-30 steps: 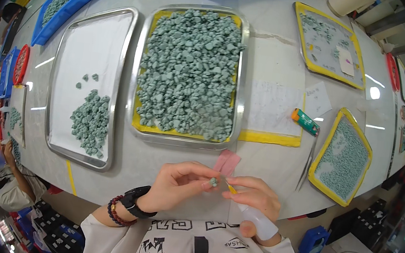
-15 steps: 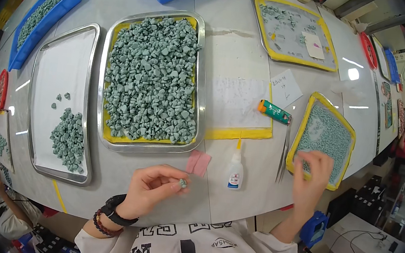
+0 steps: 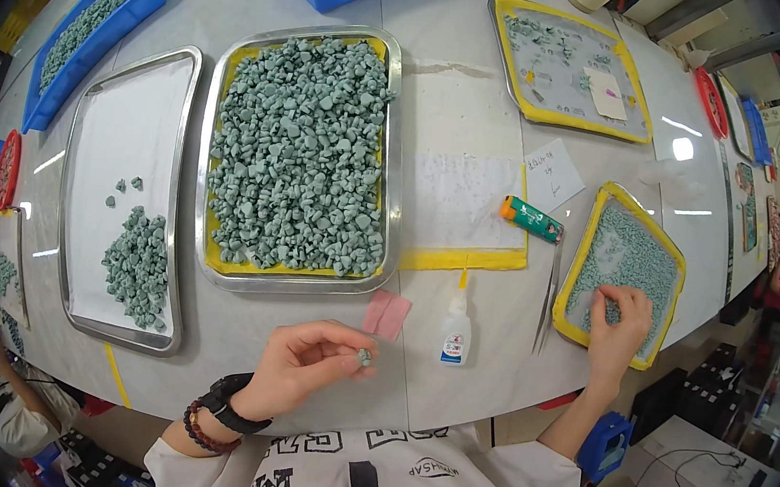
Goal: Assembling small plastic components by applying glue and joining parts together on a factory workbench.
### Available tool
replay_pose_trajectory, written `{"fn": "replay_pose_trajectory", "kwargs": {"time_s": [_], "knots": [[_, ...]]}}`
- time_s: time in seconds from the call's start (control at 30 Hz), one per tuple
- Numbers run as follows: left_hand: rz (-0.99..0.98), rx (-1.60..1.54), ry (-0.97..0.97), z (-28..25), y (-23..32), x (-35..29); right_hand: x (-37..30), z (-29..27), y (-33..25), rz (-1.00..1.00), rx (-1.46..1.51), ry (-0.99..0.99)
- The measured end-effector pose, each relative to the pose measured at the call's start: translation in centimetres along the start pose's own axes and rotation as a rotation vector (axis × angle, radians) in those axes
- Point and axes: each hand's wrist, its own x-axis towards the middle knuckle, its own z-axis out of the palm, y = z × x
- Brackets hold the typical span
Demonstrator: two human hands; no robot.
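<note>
My left hand [image 3: 307, 361] pinches a small grey-green stone [image 3: 364, 357] between thumb and fingertips, above the table's near edge. To the right, my right hand [image 3: 623, 330] is over the near part of a yellow-rimmed tray [image 3: 570, 320] strewn with tiny green stone chips [image 3: 634, 257]. Its thumb and fingers are bent together; what they grip, if anything, is too small to make out. Between the hands stand a white glue bottle [image 3: 456, 333] with a yellow nozzle and a folded pink cloth [image 3: 387, 314]. Steel tweezers [image 3: 548, 300] lie left of the chip tray.
A metal tray [image 3: 390, 244] heaped with green stones [image 3: 304, 157] occupies the centre left. Beside it, a white-lined tray [image 3: 121, 155] holds a smaller stone pile [image 3: 137, 268]. A green-and-orange lighter [image 3: 535, 219], paper note [image 3: 554, 174] and another yellow-rimmed tray [image 3: 648, 129] lie farther off.
My right hand has lowered slightly toward the chips, its fingers drawing together. My left hand keeps its pinch on the stone. The whole view has shifted a little.
</note>
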Motion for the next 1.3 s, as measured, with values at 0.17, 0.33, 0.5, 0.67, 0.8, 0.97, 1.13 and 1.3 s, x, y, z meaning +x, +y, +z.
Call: {"fn": "replay_pose_trajectory", "kwargs": {"time_s": [0.17,0.33,0.5,0.67,0.8,0.97,1.13,1.3], "knots": [[-0.012,0.011,0.017,0.1,0.0,0.0,0.2,0.2,0.0,-0.03,0.04,0.016],[-0.025,-0.001,0.004,0.2,0.1,-0.1,-0.2,0.3,0.4,-0.038,0.028,0.028],[-0.024,0.001,-0.01,0.2,0.0,-0.1,0.2,0.2,-0.3,-0.028,0.057,0.086],[-0.035,-0.015,-0.027,0.0,-0.1,-0.1,1.0,0.1,-0.9,-0.124,0.057,0.057],[-0.032,-0.032,-0.057,-0.1,-0.1,-0.2,0.8,0.0,-0.7,-0.146,0.005,0.041],[-0.044,-0.042,-0.065,-0.1,0.0,0.0,-0.3,-1.7,-2.0,-0.147,0.077,0.15],[-0.051,-0.065,-0.05,0.0,-0.1,-0.3,-2.1,-3.7,-9.5,-0.327,0.511,0.116],[-0.063,-0.082,-0.047,0.2,0.1,-0.2,-3.2,-2.6,-13.4,-0.461,0.716,-0.039]]}}
